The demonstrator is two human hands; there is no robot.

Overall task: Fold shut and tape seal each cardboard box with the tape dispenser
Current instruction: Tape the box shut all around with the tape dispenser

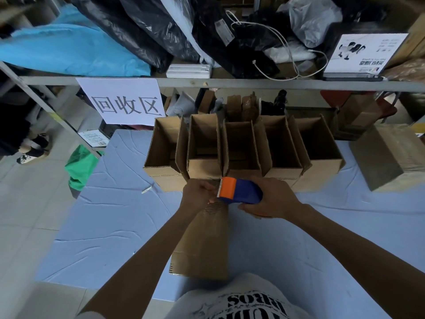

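Right hand (273,199): fingers were clamped round tape dispenser (239,191), at far end of closed box (202,240) on surface (103,215). Left hand (199,192): fingers curled beside dispenser; could not tell what they gripped.

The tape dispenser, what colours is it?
The tape dispenser is dark blue with an orange front end, seen in the head view.

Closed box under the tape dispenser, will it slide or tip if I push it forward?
The closed box probably slides: it lies low on the blue cloth, so tipping looks unlikely. The creased cloth may drag. The open boxes ahead would likely stop it.
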